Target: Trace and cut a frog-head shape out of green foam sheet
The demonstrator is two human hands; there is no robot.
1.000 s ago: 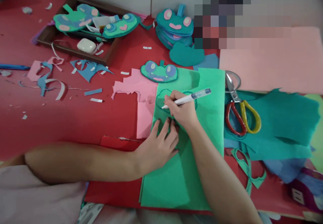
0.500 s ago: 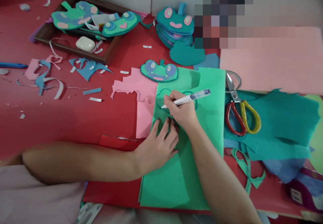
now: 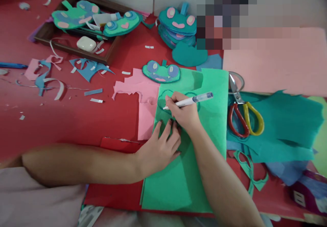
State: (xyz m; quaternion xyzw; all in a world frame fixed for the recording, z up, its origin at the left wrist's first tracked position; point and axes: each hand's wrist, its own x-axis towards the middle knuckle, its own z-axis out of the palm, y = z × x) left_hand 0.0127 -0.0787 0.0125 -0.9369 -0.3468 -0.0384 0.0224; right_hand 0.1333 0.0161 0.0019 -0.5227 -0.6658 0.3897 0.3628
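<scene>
A white pen (image 3: pixel 190 101) with a dark end is gripped in my right hand (image 3: pixel 185 112), its tip touching a green felt sheet (image 3: pixel 176 186). Around the tip runs a dark drawn outline (image 3: pixel 161 97) with rounded bumps, partly hidden by the hand. My left hand (image 3: pixel 163 145) lies on the same sheet just below, fingers spread and pressing on it. Just above the outline rests a finished felt frog face (image 3: pixel 160 72) with purple eyes. Pink felt (image 3: pixel 146 118) sticks out from the sheet's left edge.
Scissors (image 3: pixel 238 107) with red and yellow handles lie right of the sheet, on teal felt (image 3: pixel 288 124). A wooden tray (image 3: pixel 76 54) holds felt faces and a white case (image 3: pixel 86 44). More faces (image 3: pixel 177 26) are stacked at the back. Scraps (image 3: pixel 88 68) litter the left side.
The pen tip has shifted very slightly left and down along the outline. My left hand has stayed where it was.
</scene>
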